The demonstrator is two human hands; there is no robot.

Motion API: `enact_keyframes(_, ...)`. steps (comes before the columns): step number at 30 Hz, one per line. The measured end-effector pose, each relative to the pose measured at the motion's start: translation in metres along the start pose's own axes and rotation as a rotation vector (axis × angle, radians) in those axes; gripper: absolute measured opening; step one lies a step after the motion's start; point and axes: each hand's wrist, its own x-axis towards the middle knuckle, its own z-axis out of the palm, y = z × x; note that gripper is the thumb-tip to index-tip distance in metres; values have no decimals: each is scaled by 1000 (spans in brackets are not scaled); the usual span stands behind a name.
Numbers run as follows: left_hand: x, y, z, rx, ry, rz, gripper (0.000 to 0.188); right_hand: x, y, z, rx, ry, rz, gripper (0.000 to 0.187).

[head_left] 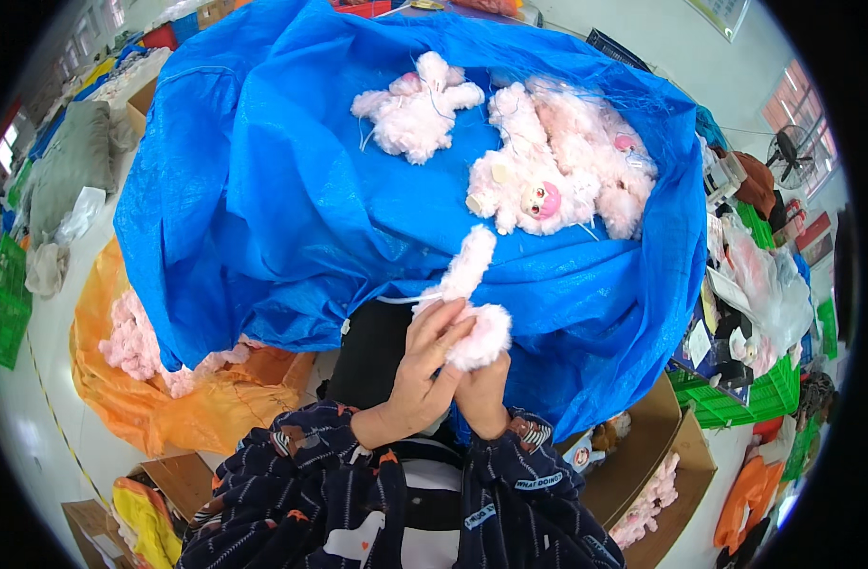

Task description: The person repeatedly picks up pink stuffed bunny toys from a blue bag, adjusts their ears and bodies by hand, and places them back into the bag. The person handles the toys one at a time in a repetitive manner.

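A pale pink plush toy piece [480, 339] is held in front of my body, with one furry limb sticking up away from me. My left hand [424, 365] has its fingers closed over the near left side of it. From below, my right hand [481, 394] grips the same piece, most of its fingers hidden behind the fur. Beyond my hands, a fluffy pink plush body [417, 109] with loose threads lies on the blue tarp sheet [292, 190]. To its right is a heap of pink plush toys [586, 142], one showing a doll face [540, 200] with a bright pink muzzle.
An orange sack [159, 408] with pink plush pieces stands at the left. Cardboard boxes [681, 455] with plush items sit at the lower right, beside a green crate [752, 403]. A fan [790, 147] stands at the far right.
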Motion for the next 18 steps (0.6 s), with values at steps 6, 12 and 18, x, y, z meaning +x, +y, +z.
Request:
enact_keyframes(6, 19, 44, -43, -174, -336, 133, 36, 11, -1, -24, 452, 204, 411, 14)
enact_keyframes(12, 42, 111, -68, -1060, -528, 480, 25, 14, 14, -23, 807, 290, 511, 19)
enact_keyframes(18, 32, 121, -60, -1237, -442, 484, 25, 12, 16, -22, 792, 281, 511, 26)
